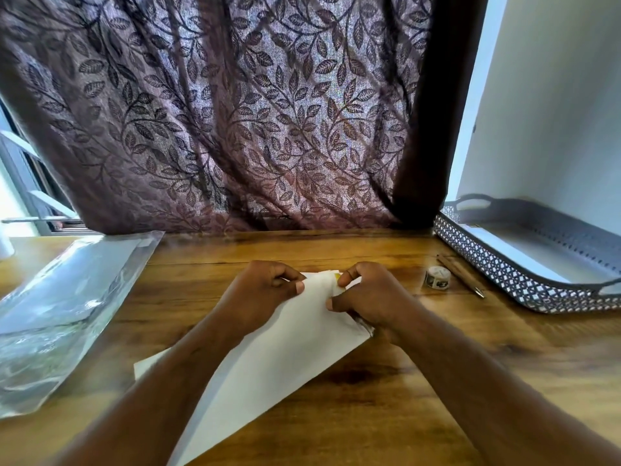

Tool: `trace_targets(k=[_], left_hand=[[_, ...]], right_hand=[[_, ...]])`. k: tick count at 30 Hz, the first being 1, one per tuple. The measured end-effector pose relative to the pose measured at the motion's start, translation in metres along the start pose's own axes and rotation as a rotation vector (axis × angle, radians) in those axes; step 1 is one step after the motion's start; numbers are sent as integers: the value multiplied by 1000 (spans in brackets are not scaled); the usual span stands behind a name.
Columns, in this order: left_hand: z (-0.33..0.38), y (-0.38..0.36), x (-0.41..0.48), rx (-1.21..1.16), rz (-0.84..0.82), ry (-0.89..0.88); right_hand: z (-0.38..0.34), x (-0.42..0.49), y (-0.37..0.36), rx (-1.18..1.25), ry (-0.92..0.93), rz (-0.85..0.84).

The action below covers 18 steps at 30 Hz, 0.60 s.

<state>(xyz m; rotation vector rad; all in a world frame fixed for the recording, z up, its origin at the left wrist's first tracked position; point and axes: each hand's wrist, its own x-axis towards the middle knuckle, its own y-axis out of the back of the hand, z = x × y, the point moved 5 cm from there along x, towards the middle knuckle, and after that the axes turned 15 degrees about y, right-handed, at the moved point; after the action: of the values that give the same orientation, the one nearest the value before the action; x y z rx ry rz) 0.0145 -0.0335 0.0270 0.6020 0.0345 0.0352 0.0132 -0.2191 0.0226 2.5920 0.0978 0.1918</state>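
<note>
Paper point(285, 358), white and folded to a long tapering shape, lies on the table point(386, 415) straight ahead of the person, its long axis running on a slant from the near left, where it passes under the left forearm, up to the far right, where it ends between the two hands. Both hands meet at that far end, so neither has to reach. The left hand point(258, 297) sits on the left side of the tip with its fingers curled and its thumb flat on the sheet, pinching the far edge. The right hand point(366, 297) sits on the right side, forefinger bent down onto the tip and thumb pressing the sheet a little nearer, pinching the corner, where a small yellow strip point(336, 273) shows. The gap between the two thumbs lies across the long axis, which suggests that the next fold or seal is made at this far tip, drawn toward the person along the slant; the right hand, being on the strip, seems the one to lead. A tape roll point(437, 278) stands near, to the right of the right hand, with a pen point(462, 275) just beyond it.
</note>
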Motion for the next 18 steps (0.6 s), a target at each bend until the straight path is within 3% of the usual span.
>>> trace_targets(k=[6, 18], left_hand=[[-1, -2, -4, -116, -136, 86], [-1, 2, -2, -85, -81, 84]], right_hand=[[2, 1, 4, 42, 7, 59], [-1, -2, 6, 171, -1, 39]])
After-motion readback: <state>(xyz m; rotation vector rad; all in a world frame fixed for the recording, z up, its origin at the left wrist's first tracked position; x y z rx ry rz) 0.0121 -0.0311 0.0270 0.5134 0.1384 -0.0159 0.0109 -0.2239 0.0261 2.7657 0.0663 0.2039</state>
